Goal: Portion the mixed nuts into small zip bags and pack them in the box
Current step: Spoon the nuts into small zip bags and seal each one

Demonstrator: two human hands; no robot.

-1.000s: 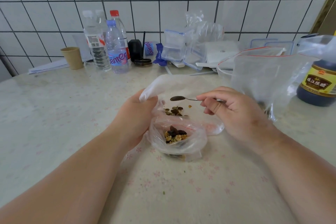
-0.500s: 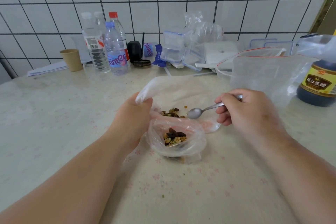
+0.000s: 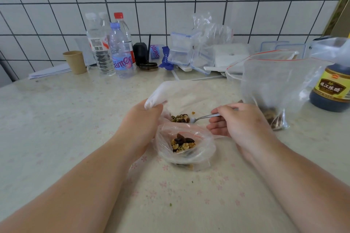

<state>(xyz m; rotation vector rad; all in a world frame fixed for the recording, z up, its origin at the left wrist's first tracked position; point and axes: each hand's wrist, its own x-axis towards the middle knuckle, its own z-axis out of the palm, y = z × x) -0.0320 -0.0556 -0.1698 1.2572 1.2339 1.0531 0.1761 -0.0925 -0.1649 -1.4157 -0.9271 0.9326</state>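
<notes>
A small clear zip bag (image 3: 204,149) stands open at the table's middle, holding mixed nuts (image 3: 182,143). Behind it lies a larger thin plastic bag (image 3: 189,92) with a heap of loose nuts (image 3: 180,118) in it. My left hand (image 3: 140,125) grips the larger bag's raised edge. My right hand (image 3: 238,121) holds a metal spoon (image 3: 203,117), whose bowl touches the heap of loose nuts. At the right stands a big red-zip bag (image 3: 274,81) with some nuts at its bottom.
Water bottles (image 3: 121,51) and a paper cup (image 3: 75,62) stand at the back left. Empty blue-zip bags (image 3: 181,49), white boxes and lids (image 3: 231,56) lie along the tiled wall. A dark vinegar bottle (image 3: 331,89) stands at the far right.
The spoon, level above the small bag a second ago, has swung back and down into the loose nuts behind it. My left hand keeps its hold on the bag's edge.
</notes>
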